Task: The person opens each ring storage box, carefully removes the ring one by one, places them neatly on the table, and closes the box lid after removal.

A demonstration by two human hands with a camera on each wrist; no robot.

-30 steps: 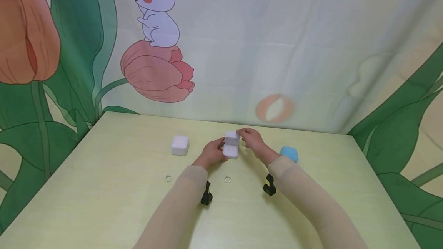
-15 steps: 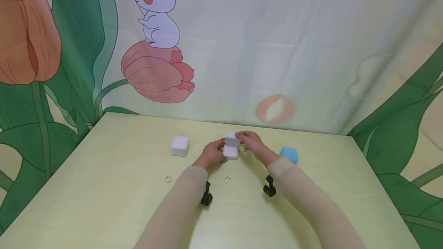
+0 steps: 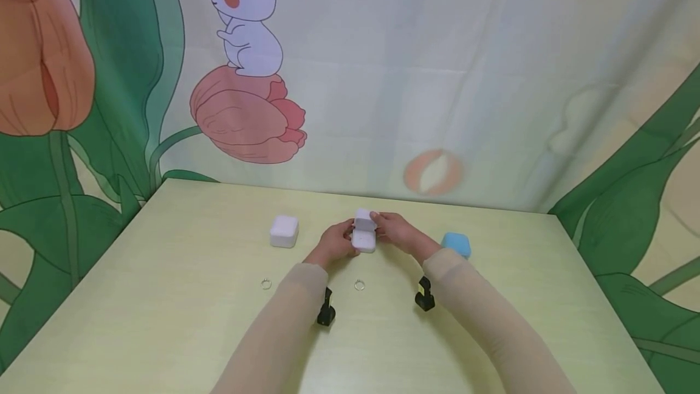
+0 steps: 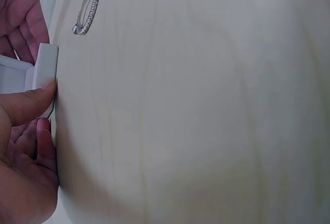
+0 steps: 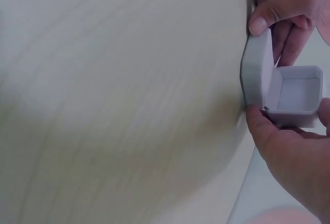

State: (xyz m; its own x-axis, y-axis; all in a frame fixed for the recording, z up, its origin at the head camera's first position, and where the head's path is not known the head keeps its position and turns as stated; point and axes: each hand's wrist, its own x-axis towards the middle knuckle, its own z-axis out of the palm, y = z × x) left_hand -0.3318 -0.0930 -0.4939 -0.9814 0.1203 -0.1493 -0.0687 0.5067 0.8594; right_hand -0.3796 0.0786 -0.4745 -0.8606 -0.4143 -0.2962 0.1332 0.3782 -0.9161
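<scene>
White box (image 3: pixel 363 241) sits open on the table (image 3: pixel 164 297), lid raised — left hand (image 3: pixel 336 241) grips its base, right hand (image 3: pixel 399 231) holds the opposite side, thumb at the lid. Closed white box (image 3: pixel 284 231) well apart, to the left.

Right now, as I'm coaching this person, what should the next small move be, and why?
Probably release the lid with the right hand and reach for the nearer ring: the white box is open and the left hand grips its base.

On the desk (image 3: pixel 164 297), the open box (image 3: pixel 363 242) has 1 closed box (image 3: pixel 284 231) left, another box (image 3: pixel 457 244) right, 1 ring (image 3: pixel 359 290) in front, another ring (image 3: pixel 265 289) front-left.
</scene>
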